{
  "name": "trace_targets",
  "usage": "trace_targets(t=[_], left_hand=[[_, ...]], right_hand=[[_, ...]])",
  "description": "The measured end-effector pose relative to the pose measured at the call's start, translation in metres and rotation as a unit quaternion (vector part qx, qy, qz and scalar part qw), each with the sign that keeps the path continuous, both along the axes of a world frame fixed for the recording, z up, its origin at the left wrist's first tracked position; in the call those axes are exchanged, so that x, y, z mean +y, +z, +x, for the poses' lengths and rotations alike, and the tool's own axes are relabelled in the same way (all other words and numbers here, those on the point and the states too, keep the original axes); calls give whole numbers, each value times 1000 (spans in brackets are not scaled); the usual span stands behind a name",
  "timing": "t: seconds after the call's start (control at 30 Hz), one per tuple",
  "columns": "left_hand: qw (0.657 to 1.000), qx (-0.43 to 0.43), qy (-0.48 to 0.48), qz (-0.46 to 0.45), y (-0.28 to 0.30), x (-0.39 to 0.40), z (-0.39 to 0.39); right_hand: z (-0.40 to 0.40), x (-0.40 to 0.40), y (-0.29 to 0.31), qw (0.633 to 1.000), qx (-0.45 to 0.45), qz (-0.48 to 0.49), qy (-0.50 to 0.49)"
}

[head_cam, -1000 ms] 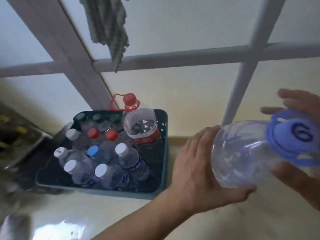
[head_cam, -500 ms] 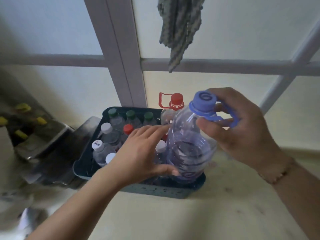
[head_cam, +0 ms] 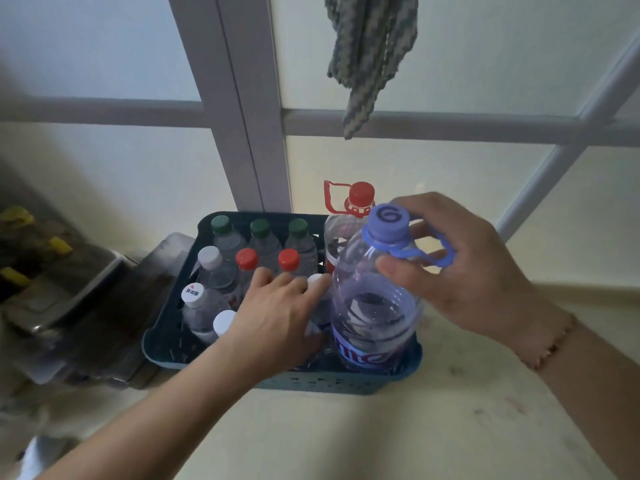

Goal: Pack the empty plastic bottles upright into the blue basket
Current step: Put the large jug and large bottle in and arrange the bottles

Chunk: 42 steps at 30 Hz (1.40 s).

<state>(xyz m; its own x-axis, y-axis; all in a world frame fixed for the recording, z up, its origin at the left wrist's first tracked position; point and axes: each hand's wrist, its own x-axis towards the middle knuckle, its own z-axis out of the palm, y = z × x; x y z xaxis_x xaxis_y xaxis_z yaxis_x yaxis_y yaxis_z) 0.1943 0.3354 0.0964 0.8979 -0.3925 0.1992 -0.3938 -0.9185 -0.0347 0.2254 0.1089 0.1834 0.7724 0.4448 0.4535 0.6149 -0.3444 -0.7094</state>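
Big clear bottle [head_cam: 375, 306] with purple cap [head_cam: 388, 223] stands upright in the near right corner of the blue basket [head_cam: 173, 351], label low at the rim. Right hand [head_cam: 460, 271] grips its neck, thumb on the shoulder, fingers curled through the purple carry loop [head_cam: 434, 252]; beaded bracelet [head_cam: 550, 344] on that wrist. Left hand [head_cam: 277, 320] lies flat, fingers spread, on top of the small bottles just left of the big one, fingertips touching a white cap [head_cam: 317, 280]; holding nothing. Basket is packed with small upright bottles: three green caps [head_cam: 259, 227] along the back row, two red caps [head_cam: 268, 259] in front of them, white caps [head_cam: 207, 256] on the left side. A second large bottle with red cap [head_cam: 361, 194] and red handle stands at the back right corner, directly behind the purple-capped one. Basket sits on a pale floor [head_cam: 346, 438] against a window frame [head_cam: 249, 133]. A grey-green cloth [head_cam: 370, 46] hangs above. Dark metal tray [head_cam: 69, 289] and clutter left of the basket, blurred, can't tell details.
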Motion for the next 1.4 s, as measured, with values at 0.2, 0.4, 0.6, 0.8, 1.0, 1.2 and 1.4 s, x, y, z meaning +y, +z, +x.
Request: trace_targets(t=[0.2,0.4,0.6,0.8,1.0,1.2,1.4], left_hand=[[997,43,-41,-46,-9,-5,3],[991,76,-37,-106,3,-8,-5],[918,128,6,-375,26,-46,-12],[969,63,25,-238,13,-46,-6],[981,93,18,-168,2,-43,-5],[980,87,18,-181,4,-40,-3],[993,95,-20,-69,-8,-37,5]], right_hand=[[-5,-6,-31,998,63,4,-5],[-2,-15,-32,997,72,-37,-6],[2,-10,-19,999,21,-34,-6],[6,-12,-37,994,29,-106,4],[6,-14,-50,992,31,-120,20],[7,-15,-50,988,16,-145,40],[2,-11,-72,973,-2,-228,23]])
